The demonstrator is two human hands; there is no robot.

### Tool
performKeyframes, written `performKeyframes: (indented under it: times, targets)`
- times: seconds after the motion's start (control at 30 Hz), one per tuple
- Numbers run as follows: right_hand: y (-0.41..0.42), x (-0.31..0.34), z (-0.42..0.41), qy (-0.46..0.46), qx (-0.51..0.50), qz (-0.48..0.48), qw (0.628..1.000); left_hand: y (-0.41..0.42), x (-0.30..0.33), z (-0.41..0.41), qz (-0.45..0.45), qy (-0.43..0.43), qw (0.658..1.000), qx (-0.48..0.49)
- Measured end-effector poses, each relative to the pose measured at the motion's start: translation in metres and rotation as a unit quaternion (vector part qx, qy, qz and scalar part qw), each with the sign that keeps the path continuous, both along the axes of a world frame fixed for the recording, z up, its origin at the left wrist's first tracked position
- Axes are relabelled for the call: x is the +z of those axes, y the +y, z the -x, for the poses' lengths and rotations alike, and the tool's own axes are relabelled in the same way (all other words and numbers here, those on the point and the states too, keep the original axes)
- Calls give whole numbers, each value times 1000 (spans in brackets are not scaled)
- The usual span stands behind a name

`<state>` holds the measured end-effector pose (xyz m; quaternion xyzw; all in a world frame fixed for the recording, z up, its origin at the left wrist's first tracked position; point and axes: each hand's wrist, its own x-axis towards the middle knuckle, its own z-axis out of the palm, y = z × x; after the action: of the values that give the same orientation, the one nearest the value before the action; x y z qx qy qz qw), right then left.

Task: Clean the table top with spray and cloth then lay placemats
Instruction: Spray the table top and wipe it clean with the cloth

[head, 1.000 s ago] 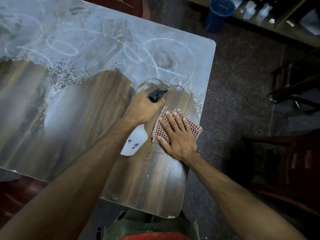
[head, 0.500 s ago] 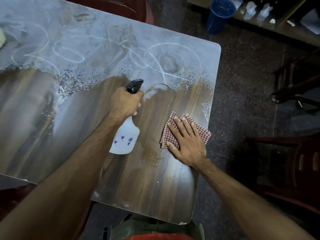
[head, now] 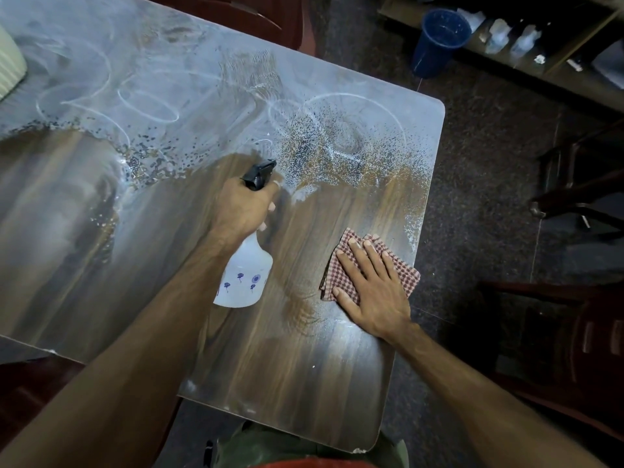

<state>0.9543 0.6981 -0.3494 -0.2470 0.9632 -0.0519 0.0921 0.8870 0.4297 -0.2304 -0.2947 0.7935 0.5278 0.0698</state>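
My left hand (head: 243, 207) grips a white spray bottle (head: 244, 276) with a black nozzle (head: 259, 173), held over the middle of the wooden table top (head: 135, 248) with the nozzle pointing at the far right corner. A fresh patch of spray droplets (head: 337, 153) speckles that corner, over white dusty swirl marks. My right hand (head: 369, 285) lies flat, fingers straight, pressing a folded red-and-white checked cloth (head: 403, 270) onto the table near its right edge. The near half of the table shows bare wood grain.
A pale ribbed object (head: 10, 69) sits at the table's far left edge. A blue bucket (head: 439, 38) stands on the floor beyond the far corner, beside a low shelf with bottles (head: 520, 38). Dark wooden chairs (head: 574, 197) stand to the right and one (head: 236, 15) behind the table.
My left hand has carried the bottle left and away from the cloth. New droplets now cover the far right corner. My right hand and cloth stayed near the right edge.
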Motion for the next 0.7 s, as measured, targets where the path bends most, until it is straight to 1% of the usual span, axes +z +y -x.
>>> performKeyframes:
  times: [0.17, 0.27, 0.37, 0.47, 0.6, 0.7]
  targets:
    - [0, -3, 6, 10, 20, 2, 1000, -5, -3, -7, -10, -30, 999, 27]
    - [-9, -4, 30, 9, 39, 0, 999, -2, -1, -12, -22, -41, 999, 26]
    - [-26, -5, 65, 0, 65, 4, 998, 3, 3, -18, -53, -12, 996, 67]
    - [-48, -4, 100, -10, 94, -5, 996, 7, 6, -23, -63, 14, 991, 119]
    - [-99, 3, 156, -40, 183, -7, 982, 19, 8, -30, -63, 43, 985, 157]
    - [-129, 5, 175, -40, 263, -32, 963, 27, 9, -36, -39, 28, 985, 166]
